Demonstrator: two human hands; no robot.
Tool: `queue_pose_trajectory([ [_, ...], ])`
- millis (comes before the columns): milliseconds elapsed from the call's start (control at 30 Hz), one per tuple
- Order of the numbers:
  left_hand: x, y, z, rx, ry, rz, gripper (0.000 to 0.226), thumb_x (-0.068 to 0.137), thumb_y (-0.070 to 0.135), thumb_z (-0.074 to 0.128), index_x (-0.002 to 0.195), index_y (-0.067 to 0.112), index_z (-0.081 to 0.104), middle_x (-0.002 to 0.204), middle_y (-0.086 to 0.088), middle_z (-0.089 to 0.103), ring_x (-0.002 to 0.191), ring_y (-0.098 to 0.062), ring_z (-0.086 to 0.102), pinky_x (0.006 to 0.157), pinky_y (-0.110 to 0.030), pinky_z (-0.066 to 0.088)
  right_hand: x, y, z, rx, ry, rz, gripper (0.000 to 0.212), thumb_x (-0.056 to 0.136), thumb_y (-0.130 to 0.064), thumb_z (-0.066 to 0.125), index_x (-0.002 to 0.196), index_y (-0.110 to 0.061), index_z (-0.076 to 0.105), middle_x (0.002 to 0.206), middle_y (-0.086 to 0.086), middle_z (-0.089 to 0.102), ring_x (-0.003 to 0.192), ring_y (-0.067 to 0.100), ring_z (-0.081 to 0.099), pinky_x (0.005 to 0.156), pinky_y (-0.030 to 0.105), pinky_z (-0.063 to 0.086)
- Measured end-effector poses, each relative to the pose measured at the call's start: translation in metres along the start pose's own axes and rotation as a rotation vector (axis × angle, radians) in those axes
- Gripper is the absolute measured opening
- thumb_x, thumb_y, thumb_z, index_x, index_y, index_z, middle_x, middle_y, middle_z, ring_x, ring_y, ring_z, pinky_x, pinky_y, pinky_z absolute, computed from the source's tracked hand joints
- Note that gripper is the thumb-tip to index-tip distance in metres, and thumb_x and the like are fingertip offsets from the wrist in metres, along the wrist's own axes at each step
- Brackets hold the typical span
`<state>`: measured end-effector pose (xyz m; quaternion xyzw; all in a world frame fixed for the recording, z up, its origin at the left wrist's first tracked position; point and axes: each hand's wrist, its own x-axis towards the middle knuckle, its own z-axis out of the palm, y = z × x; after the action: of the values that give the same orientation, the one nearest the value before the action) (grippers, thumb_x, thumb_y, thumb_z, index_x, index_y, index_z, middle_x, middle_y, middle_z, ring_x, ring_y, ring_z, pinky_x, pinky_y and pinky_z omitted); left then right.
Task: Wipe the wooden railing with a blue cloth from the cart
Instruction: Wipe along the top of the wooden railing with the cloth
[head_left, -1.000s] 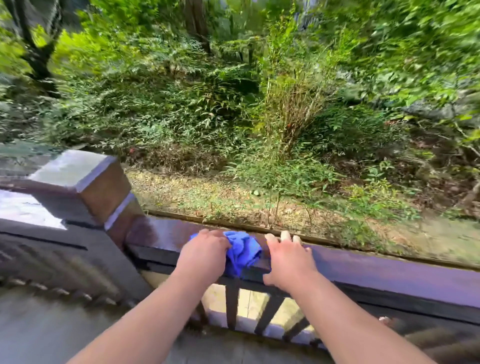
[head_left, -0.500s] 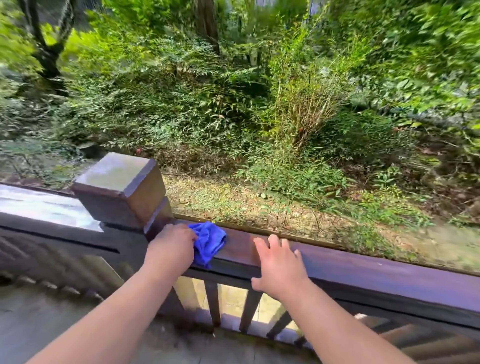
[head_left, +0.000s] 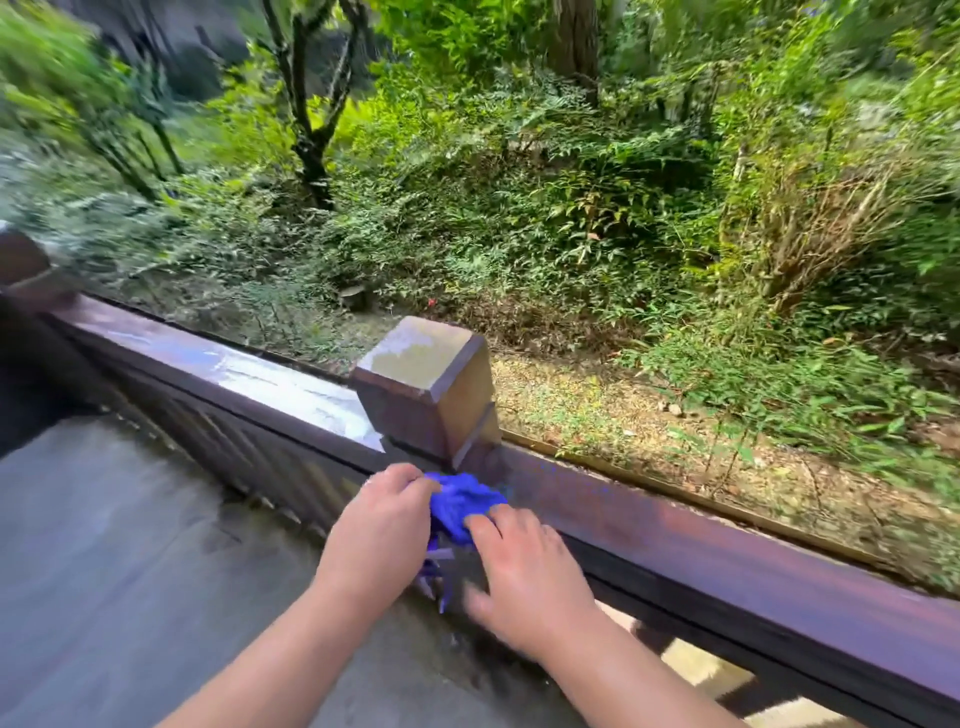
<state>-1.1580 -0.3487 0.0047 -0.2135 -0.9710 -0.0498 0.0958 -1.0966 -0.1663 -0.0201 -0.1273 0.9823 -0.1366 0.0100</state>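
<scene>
Clutching the bunched blue cloth (head_left: 460, 501), the left hand (head_left: 379, 525) has its fingers curled shut around the fabric's left edge, pressing it onto the top of the wooden railing (head_left: 727, 551). The right hand (head_left: 524, 564) lies just to the right of that grip, its fingertips (head_left: 480, 522) resting on the cloth's near right edge; its fingers are spread and flat, not closed on anything, and the palm covers the rail's near face. A few blurred blue scraps of the fabric hang below the grip, between the two wrists. Immediately beyond the held cloth stands the square post cap (head_left: 426, 384), its base touching or nearly touching the fabric. Left of the grip the rail top shines wet and pale; right of it the wood runs dark and reddish. Green undergrowth (head_left: 545, 208) fills the ground beyond the rail.
</scene>
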Motion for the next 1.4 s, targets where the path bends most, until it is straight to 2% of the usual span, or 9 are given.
queue_pose_trajectory([
  [67, -0.008, -0.043, -0.003, 0.062, -0.038, 0.017, 0.044, 0.086, 0.023, 0.036, 0.116, 0.015, 0.068, 0.116, 0.000, 0.060, 0.108, -0.027, 0.058, 0.094, -0.038, 0.049, 0.016, -0.022, 0.005, -0.001, -0.017, -0.030, 0.055, 0.086, -0.050, 0.052, 0.133, -0.023, 0.045, 0.129, 0.005, 0.051, 0.116, 0.033, 0.049, 0.092, 0.048, 0.046],
  [167, -0.004, -0.108, -0.008, -0.089, 0.110, -0.186, 0.027, 0.083, 0.011, 0.059, 0.106, 0.017, 0.071, 0.107, -0.002, 0.062, 0.093, -0.032, 0.063, 0.081, -0.044, 0.055, 0.049, -0.056, 0.012, -0.005, -0.039, -0.055, 0.057, 0.085, -0.049, 0.053, 0.137, -0.025, 0.044, 0.131, 0.004, 0.050, 0.119, 0.032, 0.048, 0.094, 0.048, 0.047],
  [267, 0.020, -0.158, -0.013, -0.177, 0.141, -0.241, 0.031, 0.082, 0.004, 0.067, 0.107, 0.021, 0.070, 0.108, -0.002, 0.062, 0.094, -0.032, 0.063, 0.081, -0.045, 0.056, 0.089, -0.091, 0.019, -0.001, -0.049, -0.007, 0.059, 0.084, -0.049, 0.055, 0.137, -0.026, 0.043, 0.131, 0.003, 0.049, 0.121, 0.031, 0.048, 0.095, 0.048, 0.047],
  [600, 0.113, -0.222, -0.014, -0.374, 0.033, 0.094, 0.024, 0.088, 0.011, 0.055, 0.101, 0.024, 0.072, 0.107, -0.001, 0.064, 0.095, -0.029, 0.061, 0.079, -0.042, 0.052, 0.194, -0.178, 0.015, 0.309, 0.083, 0.459, 0.088, 0.082, -0.041, 0.075, 0.151, -0.020, 0.025, 0.144, 0.005, 0.038, 0.131, 0.035, 0.047, 0.104, 0.045, 0.045],
  [700, 0.128, -0.220, -0.003, -0.409, -0.043, 0.162, 0.019, 0.089, 0.012, 0.057, 0.097, 0.021, 0.072, 0.106, -0.001, 0.065, 0.095, -0.027, 0.062, 0.077, -0.039, 0.051, 0.211, -0.184, 0.015, 0.344, 0.125, 0.475, 0.104, 0.082, -0.038, 0.075, 0.159, -0.018, 0.008, 0.161, 0.004, 0.019, 0.149, 0.031, 0.025, 0.114, 0.045, 0.037],
  [867, 0.148, -0.210, 0.013, -0.289, -0.162, 0.483, 0.036, 0.085, 0.019, 0.066, 0.120, 0.020, 0.069, 0.113, -0.005, 0.071, 0.104, -0.025, 0.063, 0.085, -0.031, 0.046, 0.240, -0.171, 0.021, 0.249, 0.151, 0.490, 0.119, 0.087, -0.028, 0.074, 0.160, -0.026, -0.021, 0.171, 0.009, -0.017, 0.157, 0.035, -0.007, 0.126, 0.046, 0.005],
  [1000, 0.153, -0.215, 0.033, -0.116, -0.252, 0.552, 0.047, 0.094, 0.023, 0.052, 0.141, 0.019, 0.051, 0.138, -0.003, 0.057, 0.122, -0.023, 0.052, 0.103, -0.034, 0.041, 0.255, -0.165, 0.039, 0.185, 0.118, 0.517, 0.122, 0.090, -0.023, 0.069, 0.152, -0.029, -0.035, 0.170, 0.012, -0.022, 0.157, 0.039, -0.009, 0.127, 0.051, 0.008],
  [1200, 0.171, -0.257, 0.046, -0.092, -0.219, 0.459, 0.028, 0.086, 0.021, 0.051, 0.104, 0.027, 0.072, 0.114, 0.009, 0.065, 0.108, -0.015, 0.056, 0.094, -0.030, 0.047, 0.285, -0.147, 0.037, 0.113, -0.017, 0.583, 0.121, 0.085, -0.045, 0.078, 0.162, -0.021, -0.012, 0.172, 0.014, 0.001, 0.158, 0.038, -0.001, 0.126, 0.054, 0.010],
  [1400, 0.188, -0.294, 0.053, -0.070, -0.239, 0.483, 0.025, 0.085, 0.017, 0.050, 0.097, 0.027, 0.070, 0.103, 0.009, 0.063, 0.096, -0.018, 0.058, 0.078, -0.034, 0.054, 0.316, -0.151, 0.038, -0.017, -0.199, 0.586, 0.110, 0.078, -0.048, 0.085, 0.159, -0.022, 0.015, 0.159, 0.013, 0.030, 0.150, 0.041, 0.023, 0.121, 0.062, 0.023],
])
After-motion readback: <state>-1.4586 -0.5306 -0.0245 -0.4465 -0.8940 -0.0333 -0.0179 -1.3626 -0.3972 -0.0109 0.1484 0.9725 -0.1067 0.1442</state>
